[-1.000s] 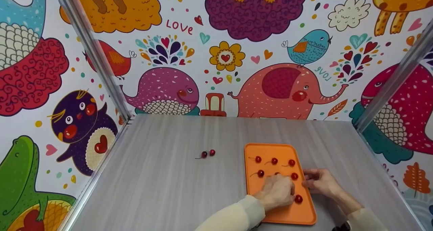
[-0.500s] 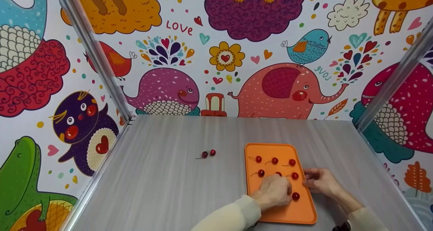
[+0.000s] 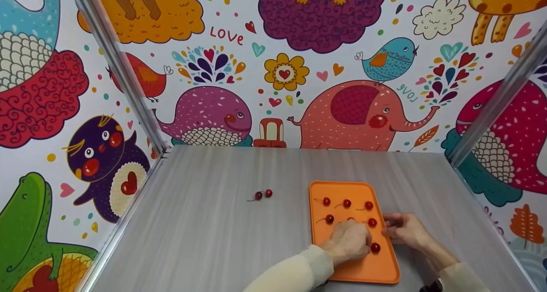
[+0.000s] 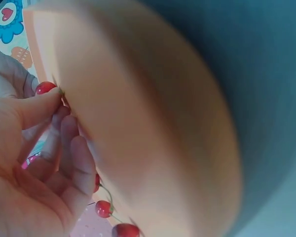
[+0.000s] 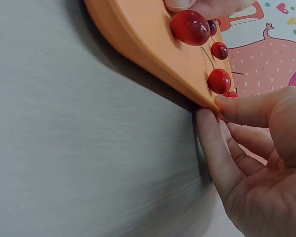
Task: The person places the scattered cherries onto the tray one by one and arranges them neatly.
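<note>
My left hand (image 3: pixel 348 240) is over the orange tray (image 3: pixel 363 275), its thumb and fingertips pinching the stem of a red cherry (image 3: pixel 375 248). In the left wrist view that cherry (image 4: pixel 45 88) shows just beyond the thumb tip. My right hand (image 3: pixel 406 231) grips the tray's right rim, thumb on top and a finger against the outer side, as the right wrist view shows. Further up the tray lie several cherries with stems, among them one at the back left (image 3: pixel 326 201) and one at the right (image 3: pixel 372 222). The left hand partly hides another cherry (image 3: pixel 351 219).
Two cherries (image 3: pixel 263 194) lie on the grey table (image 3: pixel 205 232), left of the tray. Cartoon-printed walls (image 3: pixel 282 27) enclose the table at the back and sides, with metal posts (image 3: pixel 124 74) at the corners.
The cherry at my left fingertips has shifted slightly up the tray and left, then a touch back right. My left hand moved slightly with it; the right hand stays on the rim.
</note>
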Tool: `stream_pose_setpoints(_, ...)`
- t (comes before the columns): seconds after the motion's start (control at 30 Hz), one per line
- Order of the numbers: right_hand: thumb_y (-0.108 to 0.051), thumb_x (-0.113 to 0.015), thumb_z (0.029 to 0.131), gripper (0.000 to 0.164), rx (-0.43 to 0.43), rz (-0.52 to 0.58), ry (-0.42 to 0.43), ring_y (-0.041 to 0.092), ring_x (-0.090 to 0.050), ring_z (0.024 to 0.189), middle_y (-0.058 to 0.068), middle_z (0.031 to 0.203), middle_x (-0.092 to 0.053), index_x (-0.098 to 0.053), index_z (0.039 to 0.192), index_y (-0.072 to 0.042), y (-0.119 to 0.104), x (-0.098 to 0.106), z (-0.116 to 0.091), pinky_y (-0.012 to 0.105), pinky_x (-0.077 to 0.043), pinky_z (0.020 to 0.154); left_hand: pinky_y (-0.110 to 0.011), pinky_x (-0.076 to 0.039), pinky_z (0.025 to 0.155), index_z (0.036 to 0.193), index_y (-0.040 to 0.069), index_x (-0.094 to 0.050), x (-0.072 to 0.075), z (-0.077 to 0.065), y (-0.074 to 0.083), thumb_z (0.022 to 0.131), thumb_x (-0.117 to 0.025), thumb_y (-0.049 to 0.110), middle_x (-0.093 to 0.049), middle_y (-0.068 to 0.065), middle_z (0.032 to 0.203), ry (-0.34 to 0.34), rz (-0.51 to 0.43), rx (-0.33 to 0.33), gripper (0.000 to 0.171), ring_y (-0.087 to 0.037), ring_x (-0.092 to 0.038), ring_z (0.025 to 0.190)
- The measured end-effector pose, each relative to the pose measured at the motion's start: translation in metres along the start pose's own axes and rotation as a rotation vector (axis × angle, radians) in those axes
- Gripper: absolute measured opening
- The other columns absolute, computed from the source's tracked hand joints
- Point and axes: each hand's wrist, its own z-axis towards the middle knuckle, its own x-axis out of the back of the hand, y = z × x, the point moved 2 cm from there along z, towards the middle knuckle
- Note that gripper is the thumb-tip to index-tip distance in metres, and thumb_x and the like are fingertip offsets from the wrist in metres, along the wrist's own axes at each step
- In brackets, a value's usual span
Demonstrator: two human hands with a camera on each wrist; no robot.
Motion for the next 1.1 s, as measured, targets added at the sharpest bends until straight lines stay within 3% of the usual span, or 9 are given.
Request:
stream_pose_setpoints(0.37, 0.003, -0.075, 0.098, 0.051, -0.039, -0.001, 0.008, 0.016, -0.069, 0.091, 0.007, 0.103, -0.072, -0.062, 0.146, 0.017, -0.002, -0.002, 0.000, 0.034, -0.069, 0.078, -0.018, -0.057, 0.082, 0.094, 0.042, -0.089, -0.002, 0.000, -0.003, 0.098, -0.084, 0.035, -0.081, 0.028, 0.099, 0.001, -0.039, -0.028, 0.010, 0.006, -0.069, 0.088)
stream_pose_setpoints(0.5, 0.004, -0.074, 0.098, 0.052, 0.012, 0.012, -0.009, 0.014, -0.072, 0.088, 0.007, 0.100, -0.073, -0.060, 0.145, 0.020, -0.002, -0.002, -0.001, 0.033, -0.069, 0.075, -0.014, -0.055, 0.078, 0.094, 0.041, -0.089, -0.001, -0.001, -0.007, 0.100, -0.083, 0.035, -0.081, 0.029, 0.094, 0.025, -0.054, -0.046, 0.010, 0.008, -0.069, 0.086)
stream_pose_setpoints(0.8, 0.002, -0.075, 0.099, 0.053, 0.053, 0.022, -0.021, 0.012, -0.073, 0.086, 0.007, 0.096, -0.074, -0.059, 0.145, 0.022, -0.001, -0.002, -0.003, 0.031, -0.068, 0.073, -0.011, -0.055, 0.082, 0.113, 0.033, -0.089, 0.007, -0.009, -0.023, 0.102, -0.079, 0.027, -0.084, 0.023, 0.108, 0.031, -0.168, -0.058, 0.016, 0.007, -0.074, 0.097)
stream_pose_setpoints(1.1, 0.005, -0.075, 0.098, 0.052, 0.008, 0.003, 0.020, 0.015, -0.072, 0.088, 0.009, 0.101, -0.075, -0.059, 0.146, 0.021, -0.001, -0.003, -0.001, 0.033, -0.069, 0.075, -0.016, -0.059, 0.088, 0.120, 0.030, -0.088, 0.018, -0.017, -0.043, 0.104, -0.078, 0.027, -0.084, 0.020, 0.115, 0.050, -0.179, -0.056, 0.020, 0.003, -0.075, 0.101)
